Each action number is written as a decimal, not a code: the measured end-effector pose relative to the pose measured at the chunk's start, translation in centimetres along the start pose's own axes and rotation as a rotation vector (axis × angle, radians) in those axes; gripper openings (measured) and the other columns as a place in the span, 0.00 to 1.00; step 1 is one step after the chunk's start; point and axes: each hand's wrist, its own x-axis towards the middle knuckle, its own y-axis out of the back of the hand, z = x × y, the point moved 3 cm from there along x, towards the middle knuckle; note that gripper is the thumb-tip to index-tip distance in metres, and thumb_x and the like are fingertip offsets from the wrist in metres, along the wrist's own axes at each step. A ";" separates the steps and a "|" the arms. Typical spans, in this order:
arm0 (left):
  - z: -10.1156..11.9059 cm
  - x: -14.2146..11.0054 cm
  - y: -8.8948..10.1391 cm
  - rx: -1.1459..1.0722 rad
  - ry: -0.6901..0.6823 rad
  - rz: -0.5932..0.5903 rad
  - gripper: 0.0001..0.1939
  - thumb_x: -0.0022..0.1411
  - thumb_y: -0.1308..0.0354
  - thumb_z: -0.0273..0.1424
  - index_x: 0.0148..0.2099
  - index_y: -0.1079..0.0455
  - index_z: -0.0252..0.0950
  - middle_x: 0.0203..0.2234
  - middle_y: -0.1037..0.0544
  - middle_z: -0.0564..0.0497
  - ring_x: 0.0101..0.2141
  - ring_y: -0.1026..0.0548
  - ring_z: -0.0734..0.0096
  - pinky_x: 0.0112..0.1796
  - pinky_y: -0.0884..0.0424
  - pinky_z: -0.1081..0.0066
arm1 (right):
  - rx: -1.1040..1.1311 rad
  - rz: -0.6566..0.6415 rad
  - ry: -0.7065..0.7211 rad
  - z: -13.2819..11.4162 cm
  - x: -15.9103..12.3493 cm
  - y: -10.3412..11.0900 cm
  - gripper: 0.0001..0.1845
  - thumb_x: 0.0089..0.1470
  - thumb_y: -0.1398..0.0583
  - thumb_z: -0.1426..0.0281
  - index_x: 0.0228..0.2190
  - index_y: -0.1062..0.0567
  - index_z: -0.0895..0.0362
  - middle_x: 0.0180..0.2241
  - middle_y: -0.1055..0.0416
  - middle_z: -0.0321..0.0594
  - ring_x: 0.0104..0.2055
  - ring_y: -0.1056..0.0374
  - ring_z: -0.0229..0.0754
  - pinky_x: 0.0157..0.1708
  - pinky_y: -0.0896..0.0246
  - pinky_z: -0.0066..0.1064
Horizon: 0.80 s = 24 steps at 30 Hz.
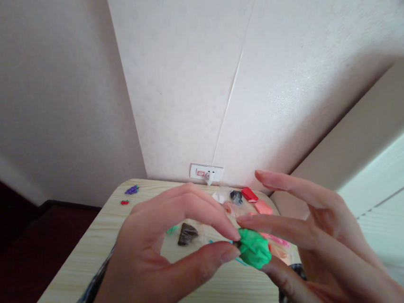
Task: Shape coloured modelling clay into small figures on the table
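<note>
A crinkled lump of bright green modelling clay [254, 248] is held up over the table between my two hands. My left hand [160, 241] is closed in a pinch at the lump's left edge. A small dark brown bit [237, 245] shows between its thumb and forefinger, touching the green clay; most of it is hidden by the fingertips. My right hand [325, 239] grips the lump from the right, thumb below and a finger above, with another finger raised away.
On the wood-grain table [100, 242] lie a purple grape-like figure [132, 190], a small red figure [124, 202], a brown clay packet [187, 234], a black packet [236, 197], a red packet [249, 194] and a coral packet [263, 207]. Behind is a wall socket [206, 172].
</note>
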 end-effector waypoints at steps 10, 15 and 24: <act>0.0 0.1 0.0 -0.056 -0.003 -0.002 0.02 0.53 0.40 0.31 0.29 0.27 0.40 0.24 0.23 0.53 0.28 0.26 0.69 0.33 0.29 0.69 | -0.025 0.055 0.074 0.4 -0.1 0.0 0.09 0.52 0.42 0.67 0.35 0.25 0.48 0.48 0.35 0.39 0.47 0.35 0.49 0.38 0.34 0.39; 0.0 0.2 -0.1 -0.064 0.023 -0.014 0.04 0.54 0.40 0.33 0.27 0.27 0.40 0.23 0.23 0.52 0.26 0.27 0.68 0.31 0.29 0.68 | -0.015 0.042 0.072 0.3 -0.1 0.0 0.09 0.51 0.42 0.68 0.36 0.24 0.48 0.48 0.34 0.40 0.46 0.35 0.50 0.38 0.34 0.40; -0.3 0.1 0.1 -0.020 0.022 0.007 0.03 0.53 0.40 0.33 0.31 0.27 0.41 0.27 0.23 0.52 0.29 0.27 0.69 0.33 0.30 0.70 | 0.041 -0.001 -0.001 0.4 0.0 0.0 0.09 0.52 0.43 0.64 0.35 0.24 0.49 0.49 0.36 0.39 0.49 0.37 0.51 0.43 0.36 0.43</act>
